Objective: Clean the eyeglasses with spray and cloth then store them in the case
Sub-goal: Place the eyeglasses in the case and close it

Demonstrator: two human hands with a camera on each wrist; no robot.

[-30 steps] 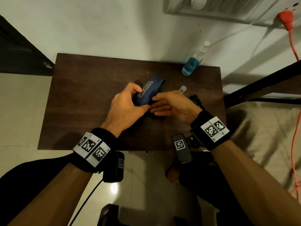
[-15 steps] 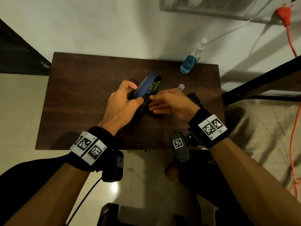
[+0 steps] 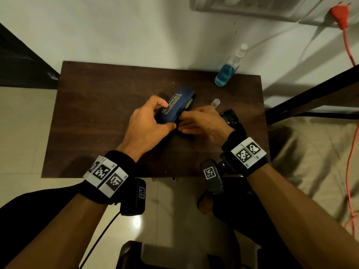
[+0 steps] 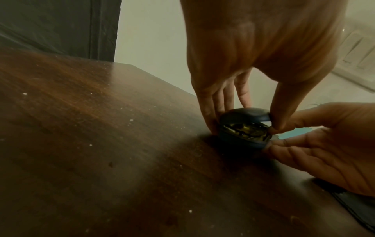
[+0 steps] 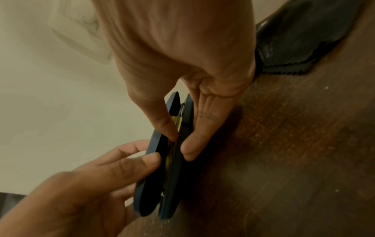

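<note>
Gripping one blue case (image 3: 177, 107), left hand (image 3: 147, 125) and right hand (image 3: 202, 123) pinch its lid.

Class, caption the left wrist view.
Both hands, left and right, hold the part-open blue case on the table.

The blue case (image 3: 177, 106) lid reads "OPTICALS" in gold letters.

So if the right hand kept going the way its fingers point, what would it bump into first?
The right hand already touches the dark blue hard-shell glasses case, its fingers at the half-open gap. Pushing straight on, it would probably press that case against the left hand gripping the other side.
</note>
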